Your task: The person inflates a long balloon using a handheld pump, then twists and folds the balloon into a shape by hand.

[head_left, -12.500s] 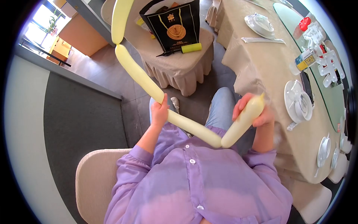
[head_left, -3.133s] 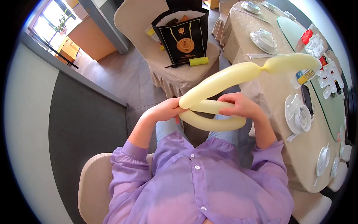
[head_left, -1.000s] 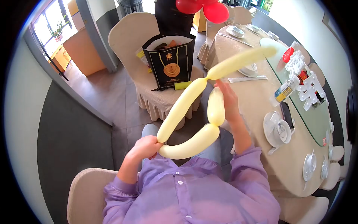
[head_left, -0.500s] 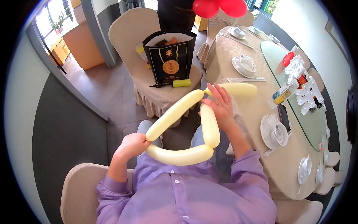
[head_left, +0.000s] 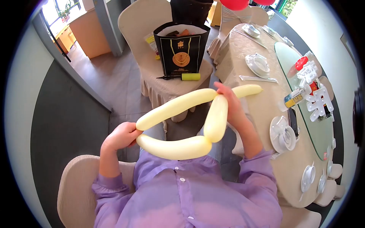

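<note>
A pale yellow long balloon (head_left: pixel 176 147), twisted into several segments, is stretched between my two hands above my lap. My left hand (head_left: pixel 122 136) is closed around the bend at its left end, where the upper and lower segments meet. At the right, my right hand (head_left: pixel 231 102) grips the joint where the upper segment, the short upright segment and the tail come together; its fingers are partly hidden behind the balloon. The tapering tail sticks out to the right past my right hand, over the table edge.
A chair ahead holds a black paper bag (head_left: pixel 181 55) and a yellow-green balloon pump (head_left: pixel 190 76). On my right stands a table (head_left: pixel 247 49) with wrapped tableware (head_left: pixel 285 140), a glass turntable (head_left: pixel 323 133), a bottle (head_left: pixel 294 98) and white plastic pieces (head_left: pixel 319 99). Red balloons (head_left: pixel 234 3) hang beyond.
My hands have moved further apart, the left one leftward and slightly up. The balloon loop looks flatter and wider, and my right hand's fingers have closed in around the joint.
</note>
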A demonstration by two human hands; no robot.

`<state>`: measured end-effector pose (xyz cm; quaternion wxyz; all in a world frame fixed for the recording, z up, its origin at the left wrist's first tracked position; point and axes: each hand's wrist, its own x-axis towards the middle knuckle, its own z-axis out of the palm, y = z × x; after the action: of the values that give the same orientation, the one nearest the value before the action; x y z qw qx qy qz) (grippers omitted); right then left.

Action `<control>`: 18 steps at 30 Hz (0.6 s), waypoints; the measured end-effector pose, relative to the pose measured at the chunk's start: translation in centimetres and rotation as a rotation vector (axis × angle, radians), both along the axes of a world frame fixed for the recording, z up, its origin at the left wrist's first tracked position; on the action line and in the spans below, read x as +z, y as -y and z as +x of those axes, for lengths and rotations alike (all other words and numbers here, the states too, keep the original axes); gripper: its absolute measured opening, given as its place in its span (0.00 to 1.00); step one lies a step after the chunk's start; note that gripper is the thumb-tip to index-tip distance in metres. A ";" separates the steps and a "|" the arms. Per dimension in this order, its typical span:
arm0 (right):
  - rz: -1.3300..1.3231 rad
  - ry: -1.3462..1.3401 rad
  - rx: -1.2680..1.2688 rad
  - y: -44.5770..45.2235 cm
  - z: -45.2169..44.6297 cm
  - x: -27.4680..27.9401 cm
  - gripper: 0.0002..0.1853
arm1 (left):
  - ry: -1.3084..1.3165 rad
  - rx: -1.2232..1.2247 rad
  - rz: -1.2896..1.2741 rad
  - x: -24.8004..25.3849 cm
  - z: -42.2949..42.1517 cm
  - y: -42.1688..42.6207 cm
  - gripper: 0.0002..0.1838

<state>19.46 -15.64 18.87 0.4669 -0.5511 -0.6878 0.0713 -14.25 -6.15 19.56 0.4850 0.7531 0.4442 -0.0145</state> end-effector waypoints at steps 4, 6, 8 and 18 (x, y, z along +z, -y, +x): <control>0.131 0.069 -0.107 -2.1 0.9 -1.7 0.31 | 0.295 0.102 -0.182 -0.9 0.0 1.0 0.14; 0.180 0.181 -0.146 -3.7 1.6 -2.4 0.26 | 0.373 0.117 -0.183 -0.8 -0.1 1.6 0.14; 0.275 0.333 -0.208 -4.2 1.2 -2.5 0.20 | 0.452 0.135 -0.181 -0.7 -0.1 2.0 0.14; 0.095 -0.345 -0.055 -4.5 -1.3 -2.2 0.18 | 0.798 0.117 -0.097 -0.4 -0.7 2.6 0.13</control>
<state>18.13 -11.15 16.63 0.6053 -0.5267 -0.5847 0.1194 -14.96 -8.70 19.21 0.6544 0.6492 0.2620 0.2858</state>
